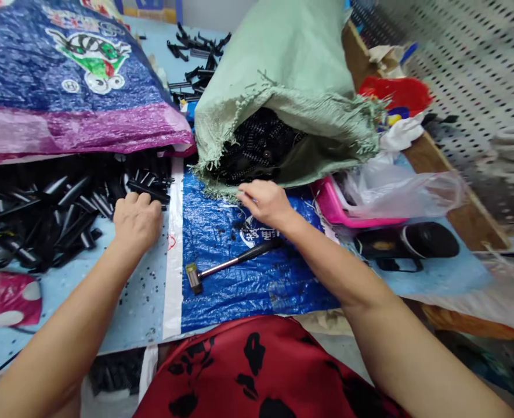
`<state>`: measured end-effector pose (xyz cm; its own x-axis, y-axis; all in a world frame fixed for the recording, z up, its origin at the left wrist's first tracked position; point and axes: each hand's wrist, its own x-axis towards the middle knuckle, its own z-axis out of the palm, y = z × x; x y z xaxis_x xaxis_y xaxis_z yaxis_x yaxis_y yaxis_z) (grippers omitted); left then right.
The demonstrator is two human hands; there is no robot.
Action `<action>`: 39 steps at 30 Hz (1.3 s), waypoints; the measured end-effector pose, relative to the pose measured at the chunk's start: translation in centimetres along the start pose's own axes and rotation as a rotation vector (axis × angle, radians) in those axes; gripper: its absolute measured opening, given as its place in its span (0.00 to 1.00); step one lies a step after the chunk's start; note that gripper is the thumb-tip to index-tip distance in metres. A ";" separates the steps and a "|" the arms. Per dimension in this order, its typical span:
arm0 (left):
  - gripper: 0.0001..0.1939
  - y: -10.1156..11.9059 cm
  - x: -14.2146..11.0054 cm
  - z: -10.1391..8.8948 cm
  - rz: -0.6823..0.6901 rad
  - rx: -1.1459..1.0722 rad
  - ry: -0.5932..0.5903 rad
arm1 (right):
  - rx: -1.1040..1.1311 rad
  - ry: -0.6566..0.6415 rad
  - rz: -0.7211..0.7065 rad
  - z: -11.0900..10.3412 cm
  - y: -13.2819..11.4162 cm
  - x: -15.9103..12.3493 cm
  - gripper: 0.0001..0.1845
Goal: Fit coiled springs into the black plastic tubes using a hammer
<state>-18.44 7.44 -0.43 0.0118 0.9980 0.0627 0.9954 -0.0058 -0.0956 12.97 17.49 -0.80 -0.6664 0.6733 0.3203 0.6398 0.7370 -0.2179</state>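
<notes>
Opening near, long axis near-to-far, the sack holds black parts; left hand at pile, right hand at sack, grips unclear.

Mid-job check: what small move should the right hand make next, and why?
Probably reach the right hand into the green sack: it is at the lower edge of the open mouth, and small black pieces show inside. The left hand is at the pile of black parts; its grip is unclear.
</notes>
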 end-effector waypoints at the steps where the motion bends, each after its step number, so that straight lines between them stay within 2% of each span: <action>1: 0.14 -0.2 0.5 0.5 0.000 0.013 0.009 | -0.076 -0.015 0.044 -0.2 1.2 1.4 0.20; 4: 0.14 -0.9 0.5 1.4 0.011 -0.012 0.094 | -0.206 -0.140 0.031 -0.1 4.0 5.0 0.16; 6: 0.11 -1.4 0.0 1.6 0.036 -0.105 0.225 | -0.216 -0.269 -0.031 0.5 5.0 6.6 0.17; 8: 0.06 -1.9 -0.4 1.2 0.079 -0.254 0.387 | -0.206 -0.343 -0.080 1.1 5.7 7.4 0.18; 11: 0.03 -2.4 -1.1 0.3 0.151 -0.408 0.537 | -0.128 -0.284 -0.100 1.2 5.9 7.1 0.19; 14: 0.07 -1.7 -3.0 -0.3 0.149 -0.326 0.617 | 0.193 -0.087 -0.011 0.2 4.4 4.5 0.21; 16: 0.08 -0.5 -5.1 -0.1 0.156 -0.275 0.585 | 0.591 0.033 0.156 -0.4 2.1 1.6 0.23; 17: 0.08 0.3 -6.2 0.2 0.183 -0.298 0.508 | 0.852 0.029 0.289 -0.5 0.6 0.1 0.23; 19: 0.09 1.7 -8.1 0.6 0.232 -0.403 0.281 | 1.346 -0.078 0.580 -0.3 -2.4 -2.7 0.25; 20: 0.11 2.4 -8.7 0.6 0.225 -0.457 0.169 | 1.521 -0.117 0.712 -0.1 -3.8 -3.8 0.26; 22: 0.12 3.3 -9.0 0.4 0.127 -0.510 -0.005 | 1.739 -0.160 0.901 0.5 -6.2 -5.3 0.27; 23: 0.13 3.6 -8.7 0.2 0.056 -0.502 -0.068 | 1.787 -0.159 0.950 0.7 -7.0 -5.6 0.27; 26: 0.18 3.9 -7.2 -0.4 -0.151 -0.426 -0.196 | 1.806 -0.144 0.957 1.0 -8.8 -5.6 0.29; 29: 0.12 3.6 -6.2 -0.4 -0.329 -0.479 -0.181 | 1.779 -0.125 0.866 0.7 -9.7 -5.5 0.29; 31: 0.18 3.7 -6.4 -0.4 -0.390 -0.672 -0.120 | 1.779 -0.112 0.818 0.4 -10.1 -5.7 0.29; 33: 0.17 4.7 -7.2 -0.8 -0.411 -0.969 -0.051 | 1.799 -0.088 0.819 0.4 -10.5 -6.0 0.29; 36: 0.14 8.3 -8.5 -1.9 -0.411 -1.419 0.023 | 1.815 0.019 0.847 0.7 -11.6 -6.1 0.28; 39: 0.14 12.5 -9.0 -2.4 -0.366 -1.579 0.109 | 1.766 0.085 0.773 1.2 -12.9 -5.6 0.29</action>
<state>-5.89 -1.79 0.18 -0.2967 0.9520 -0.0760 0.0470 0.0941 0.9945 7.98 4.23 -0.88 -0.4189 0.8694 -0.2620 -0.3468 -0.4199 -0.8387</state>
